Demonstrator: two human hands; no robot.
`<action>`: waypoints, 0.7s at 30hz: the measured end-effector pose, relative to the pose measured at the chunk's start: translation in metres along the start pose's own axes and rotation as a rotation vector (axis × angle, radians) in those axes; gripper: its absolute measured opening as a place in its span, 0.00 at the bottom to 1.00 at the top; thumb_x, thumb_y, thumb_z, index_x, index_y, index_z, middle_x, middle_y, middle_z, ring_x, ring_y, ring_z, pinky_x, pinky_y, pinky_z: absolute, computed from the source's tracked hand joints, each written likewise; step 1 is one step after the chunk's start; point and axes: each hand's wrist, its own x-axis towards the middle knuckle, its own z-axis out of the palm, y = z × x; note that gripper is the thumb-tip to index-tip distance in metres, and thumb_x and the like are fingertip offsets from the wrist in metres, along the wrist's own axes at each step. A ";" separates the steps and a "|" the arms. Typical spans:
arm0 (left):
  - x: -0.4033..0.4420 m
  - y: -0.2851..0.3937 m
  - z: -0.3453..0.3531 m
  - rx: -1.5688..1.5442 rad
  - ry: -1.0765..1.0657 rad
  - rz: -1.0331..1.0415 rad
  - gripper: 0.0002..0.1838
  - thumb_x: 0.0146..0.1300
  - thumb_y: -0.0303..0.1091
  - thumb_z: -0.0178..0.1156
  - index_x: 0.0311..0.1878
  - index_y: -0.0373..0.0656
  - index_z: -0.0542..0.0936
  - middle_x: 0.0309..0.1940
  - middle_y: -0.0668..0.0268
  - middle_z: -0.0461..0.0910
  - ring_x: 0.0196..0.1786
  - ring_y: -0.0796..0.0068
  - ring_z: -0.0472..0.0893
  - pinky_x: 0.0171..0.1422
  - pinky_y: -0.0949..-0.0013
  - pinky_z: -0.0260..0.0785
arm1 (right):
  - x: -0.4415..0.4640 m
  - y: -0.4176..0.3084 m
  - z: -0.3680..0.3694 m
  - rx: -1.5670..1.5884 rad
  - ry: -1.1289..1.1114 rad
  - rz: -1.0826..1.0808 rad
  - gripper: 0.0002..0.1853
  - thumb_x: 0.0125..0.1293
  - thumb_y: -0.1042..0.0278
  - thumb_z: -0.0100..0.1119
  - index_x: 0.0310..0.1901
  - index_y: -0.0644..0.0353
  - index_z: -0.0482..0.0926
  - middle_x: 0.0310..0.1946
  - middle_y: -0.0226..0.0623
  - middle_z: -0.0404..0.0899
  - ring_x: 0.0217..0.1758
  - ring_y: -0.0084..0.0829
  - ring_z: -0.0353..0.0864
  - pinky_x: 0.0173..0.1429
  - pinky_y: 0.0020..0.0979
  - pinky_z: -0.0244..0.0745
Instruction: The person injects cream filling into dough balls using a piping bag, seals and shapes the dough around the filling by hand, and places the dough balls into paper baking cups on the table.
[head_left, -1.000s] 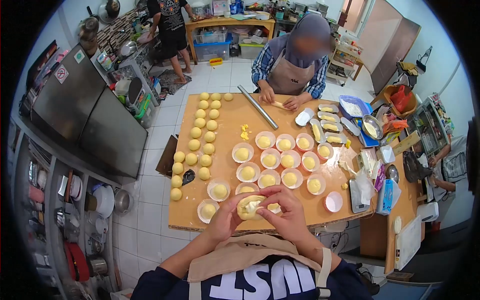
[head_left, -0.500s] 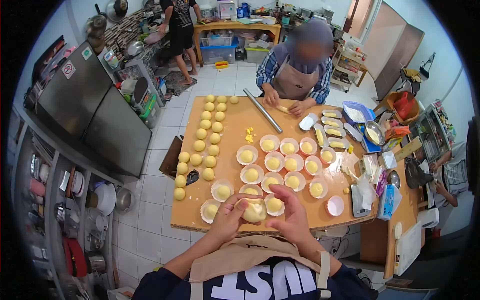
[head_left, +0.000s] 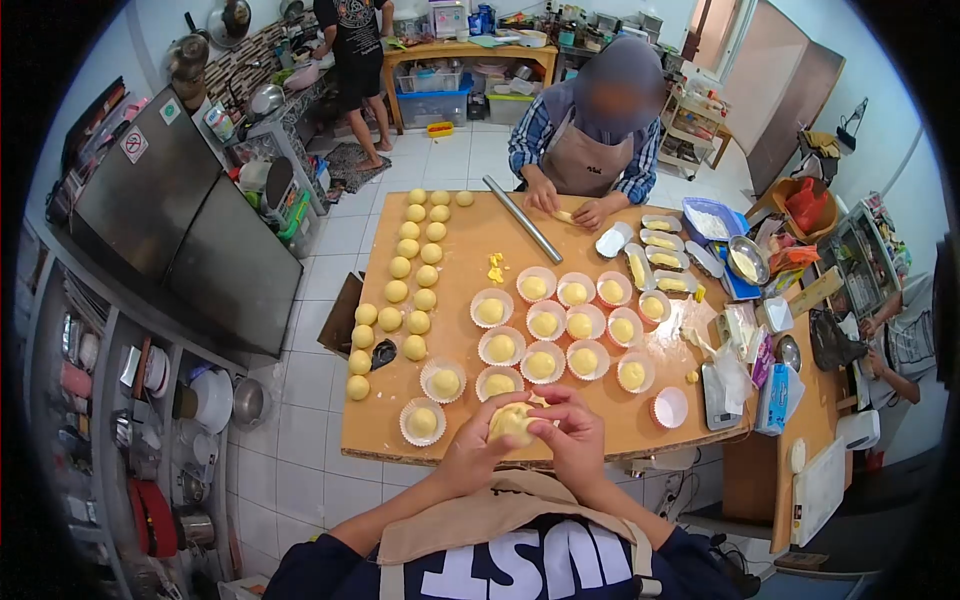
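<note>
Two hands, the left hand (head_left: 472, 443) and the right hand (head_left: 574, 436), are gripping one piece of dough (head_left: 511, 424) between them, above the near edge of the table (head_left: 372, 436). The dough is sitting nearer the left hand: that palm is cupping it from the left, fingers curling along its far side. The right hand is meeting it from the right, its thumb pressing on the right side and its fingers bending over beyond. Neither hand is hanging free; both are closing on the dough. Its outline is looking roundish, so no long axis is showing, and the fingers are hiding whether its rim is open or sealed.

Cups are surrounding this grip on the far side. One filled cup (head_left: 423, 421) is standing to the left, near the left hand; another cup (head_left: 498, 384) is standing just beyond the dough. A lone cup (head_left: 669, 407), with no dough showing inside, is standing to the right, well apart from the dough, and the right hand is the nearer to it. Farther left, dough balls (head_left: 397, 291) are lying in rows, nearer the left hand than the right.
</note>
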 end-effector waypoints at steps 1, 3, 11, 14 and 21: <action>0.000 0.009 0.004 0.145 0.015 -0.012 0.20 0.72 0.43 0.48 0.59 0.39 0.70 0.52 0.63 0.75 0.51 0.76 0.75 0.56 0.73 0.67 | 0.002 -0.004 0.000 -0.006 0.005 0.011 0.10 0.51 0.77 0.68 0.37 0.61 0.83 0.55 0.38 0.71 0.64 0.34 0.65 0.65 0.35 0.63; 0.002 0.015 0.005 0.289 0.013 0.005 0.19 0.72 0.41 0.49 0.58 0.38 0.72 0.50 0.63 0.76 0.50 0.79 0.74 0.54 0.75 0.66 | 0.007 -0.017 0.010 0.069 0.052 0.023 0.11 0.50 0.74 0.70 0.36 0.61 0.83 0.57 0.40 0.70 0.65 0.34 0.63 0.67 0.37 0.58; -0.001 0.018 -0.009 0.336 -0.036 -0.241 0.20 0.72 0.42 0.47 0.56 0.37 0.74 0.48 0.62 0.77 0.46 0.81 0.74 0.51 0.75 0.67 | 0.015 -0.010 -0.005 -0.008 -0.204 0.104 0.20 0.50 0.74 0.70 0.47 0.55 0.79 0.61 0.38 0.67 0.67 0.33 0.61 0.67 0.34 0.58; -0.002 -0.003 -0.016 0.107 -0.042 -0.169 0.24 0.72 0.47 0.46 0.60 0.38 0.71 0.51 0.62 0.76 0.49 0.81 0.74 0.54 0.74 0.67 | 0.022 -0.011 -0.004 0.068 -0.251 0.291 0.26 0.50 0.75 0.69 0.53 0.55 0.75 0.61 0.36 0.66 0.64 0.31 0.63 0.66 0.34 0.59; 0.009 0.012 -0.020 0.329 -0.362 -0.238 0.26 0.72 0.48 0.44 0.63 0.38 0.68 0.54 0.60 0.75 0.56 0.76 0.74 0.59 0.72 0.66 | 0.025 0.006 -0.018 0.333 -0.332 0.644 0.33 0.53 0.69 0.68 0.61 0.55 0.66 0.62 0.33 0.64 0.60 0.27 0.64 0.65 0.35 0.58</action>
